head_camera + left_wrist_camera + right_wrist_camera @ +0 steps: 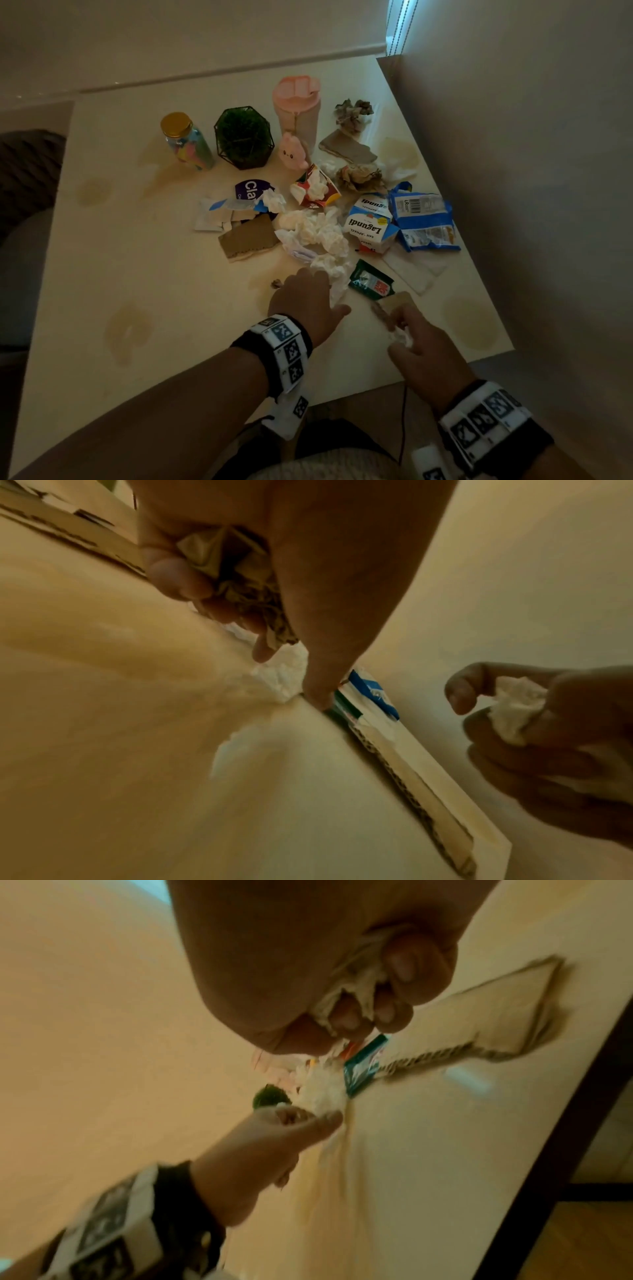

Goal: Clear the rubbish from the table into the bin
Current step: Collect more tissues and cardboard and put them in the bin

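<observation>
Step in hand: rubbish is being gathered off the desk (137,240) into both hands; no bin is being shown in any view, so its place cannot be told.

Left hand (301,294): a crumpled brown paper wad (236,569) is being held in curled fingers, while the hand is being lowered beside the nearest white tissue (330,265).

Right hand (423,349): a small white tissue scrap (514,710) is being held in curled fingers, with the fingertips being brought against a torn cardboard piece (397,301).

Landmark: the blue-and-white Lagundi carton (370,222) is being taken as reference.

Rubbish left: a heap of tissues (315,233) is lying just left of the carton, a blue wrapper (424,219) just right of it, a green sachet (370,281) nearer the person, brown cardboard (248,240) further left.

Things to be spared, by judgement: the jar (186,144), the plant (244,138), the pink cup (298,106) and the pink toy (293,152), all standing beyond the carton.

Doing it well: the held paper should be kept pressed into the palms while the free fingertips are being used for the next piece; the flat cardboard is probably best slid to the desk edge before being lifted.
</observation>
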